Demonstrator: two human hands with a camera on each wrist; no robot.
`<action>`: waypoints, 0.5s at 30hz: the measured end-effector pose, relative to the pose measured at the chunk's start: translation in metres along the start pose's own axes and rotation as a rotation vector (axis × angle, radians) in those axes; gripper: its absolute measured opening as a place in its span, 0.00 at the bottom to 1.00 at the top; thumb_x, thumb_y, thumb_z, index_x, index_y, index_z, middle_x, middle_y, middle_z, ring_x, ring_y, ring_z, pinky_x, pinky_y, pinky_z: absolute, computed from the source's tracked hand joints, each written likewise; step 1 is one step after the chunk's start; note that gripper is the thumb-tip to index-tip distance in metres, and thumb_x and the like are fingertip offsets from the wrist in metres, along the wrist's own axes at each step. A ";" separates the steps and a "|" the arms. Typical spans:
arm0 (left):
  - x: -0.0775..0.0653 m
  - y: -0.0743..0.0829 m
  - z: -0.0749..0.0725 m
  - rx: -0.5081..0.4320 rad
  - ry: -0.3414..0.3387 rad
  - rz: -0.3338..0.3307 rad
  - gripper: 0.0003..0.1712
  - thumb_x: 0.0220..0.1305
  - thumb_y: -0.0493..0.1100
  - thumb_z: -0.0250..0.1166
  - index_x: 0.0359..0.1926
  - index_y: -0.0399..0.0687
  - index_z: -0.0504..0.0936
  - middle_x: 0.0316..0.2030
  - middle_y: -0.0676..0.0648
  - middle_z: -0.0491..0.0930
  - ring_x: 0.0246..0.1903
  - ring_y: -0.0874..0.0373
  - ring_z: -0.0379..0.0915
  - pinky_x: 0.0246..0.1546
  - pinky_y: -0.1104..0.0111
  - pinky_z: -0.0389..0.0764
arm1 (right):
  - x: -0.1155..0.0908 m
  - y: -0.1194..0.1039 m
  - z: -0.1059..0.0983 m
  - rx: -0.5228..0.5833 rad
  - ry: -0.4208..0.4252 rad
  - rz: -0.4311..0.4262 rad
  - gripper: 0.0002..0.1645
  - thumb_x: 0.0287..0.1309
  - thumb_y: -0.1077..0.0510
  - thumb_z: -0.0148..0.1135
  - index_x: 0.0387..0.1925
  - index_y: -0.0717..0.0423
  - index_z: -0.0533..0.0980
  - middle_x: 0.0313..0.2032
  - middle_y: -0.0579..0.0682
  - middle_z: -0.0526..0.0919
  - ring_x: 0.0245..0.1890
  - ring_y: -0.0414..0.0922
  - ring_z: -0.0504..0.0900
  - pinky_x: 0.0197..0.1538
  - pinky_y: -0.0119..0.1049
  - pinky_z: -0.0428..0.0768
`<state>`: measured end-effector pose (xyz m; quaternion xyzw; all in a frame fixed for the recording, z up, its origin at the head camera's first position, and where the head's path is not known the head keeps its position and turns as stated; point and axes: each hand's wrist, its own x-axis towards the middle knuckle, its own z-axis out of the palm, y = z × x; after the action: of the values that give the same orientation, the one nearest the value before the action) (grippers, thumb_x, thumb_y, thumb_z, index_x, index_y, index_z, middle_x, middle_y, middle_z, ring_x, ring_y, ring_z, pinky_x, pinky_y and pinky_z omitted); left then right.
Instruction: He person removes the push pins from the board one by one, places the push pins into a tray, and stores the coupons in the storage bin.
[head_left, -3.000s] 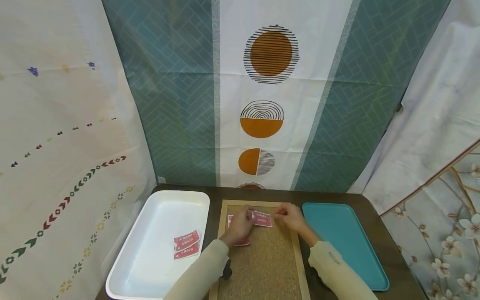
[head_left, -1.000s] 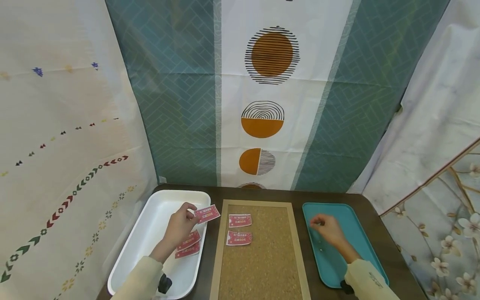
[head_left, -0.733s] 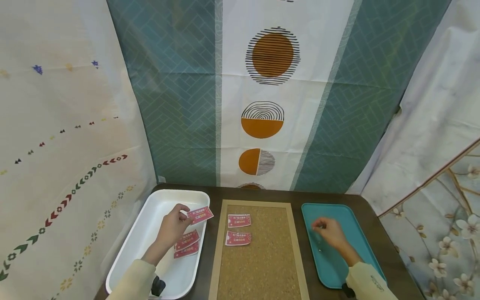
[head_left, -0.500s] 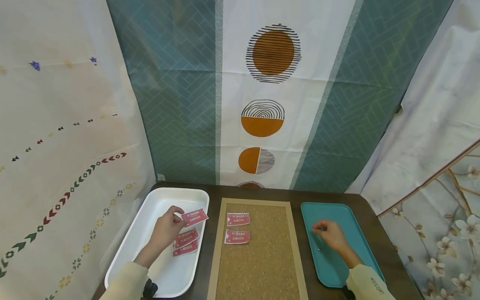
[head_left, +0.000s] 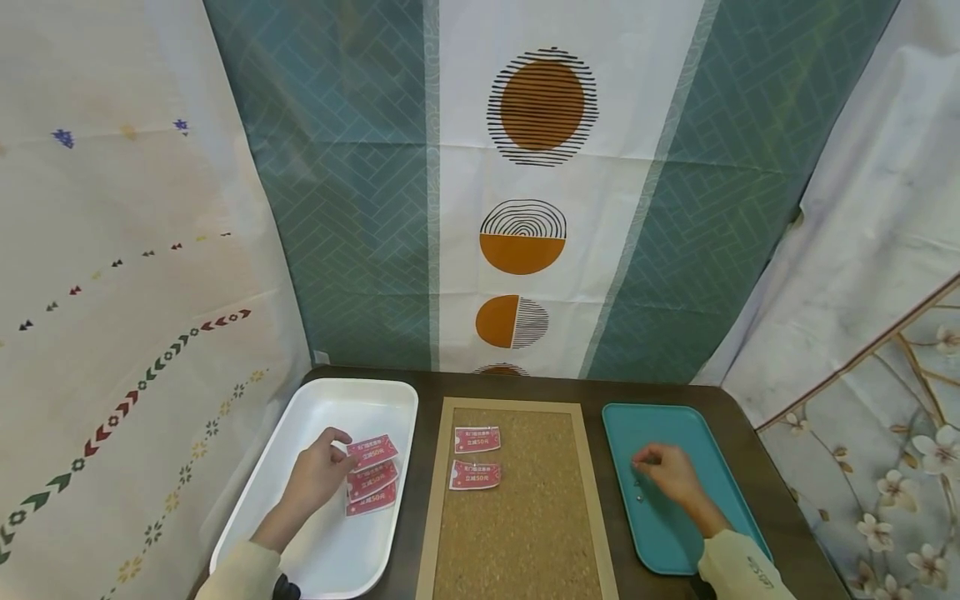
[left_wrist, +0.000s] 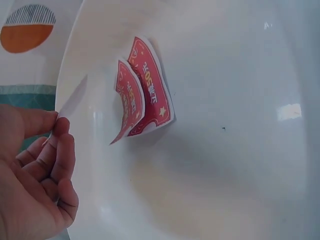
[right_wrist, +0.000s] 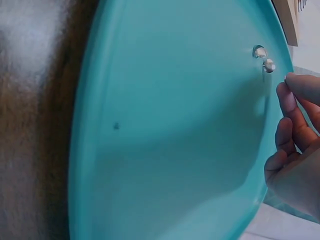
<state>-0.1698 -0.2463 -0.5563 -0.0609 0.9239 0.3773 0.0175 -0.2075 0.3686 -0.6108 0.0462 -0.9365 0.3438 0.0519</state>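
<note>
My left hand [head_left: 315, 471] is over the white tray [head_left: 258, 467], pinching a red paper coupon [head_left: 372, 451] between thumb and index finger. In the left wrist view this coupon [left_wrist: 75, 97] appears nearly edge-on. Two other red coupons [left_wrist: 154, 85] lie overlapping in the tray, slightly curled. My right hand [head_left: 671, 473] is over the teal tray [head_left: 705, 533], thumb and index fingertips together. A tiny pale tip of a thumbtack [right_wrist: 286, 78] shows between them; the rest is hidden by the fingers. Close by, two shiny thumbtacks [right_wrist: 269, 65] lie in that tray.
Between the trays lies a wood-framed cork board [head_left: 525, 525]. An upper coupon [head_left: 477, 439] and a lower coupon [head_left: 475, 476] are on its left side. All stand on a dark table [head_left: 585, 392], with patterned curtains [head_left: 360, 208] behind.
Three seconds ago both hands were over the board, the left holding a coupon. Since then the left has carried it down over the white tray's coupons; the right has moved over the teal tray.
</note>
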 end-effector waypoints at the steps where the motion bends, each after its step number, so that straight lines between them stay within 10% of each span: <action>1: 0.000 -0.002 0.000 0.006 -0.005 -0.005 0.23 0.70 0.40 0.69 0.60 0.35 0.74 0.35 0.43 0.84 0.30 0.56 0.80 0.29 0.64 0.80 | 0.000 0.001 0.000 -0.002 -0.003 -0.003 0.02 0.55 0.65 0.75 0.30 0.57 0.87 0.30 0.48 0.89 0.32 0.38 0.81 0.37 0.37 0.78; 15: 0.001 -0.019 0.004 0.061 -0.073 -0.045 0.21 0.66 0.38 0.70 0.56 0.35 0.76 0.34 0.44 0.83 0.30 0.54 0.79 0.29 0.63 0.80 | -0.006 0.006 0.004 -0.004 -0.078 0.041 0.02 0.57 0.63 0.74 0.31 0.60 0.87 0.30 0.47 0.89 0.32 0.37 0.80 0.37 0.35 0.76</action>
<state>-0.1687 -0.2571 -0.5724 -0.0671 0.9322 0.3504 0.0616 -0.2024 0.3709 -0.6185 0.0404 -0.9392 0.3407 0.0084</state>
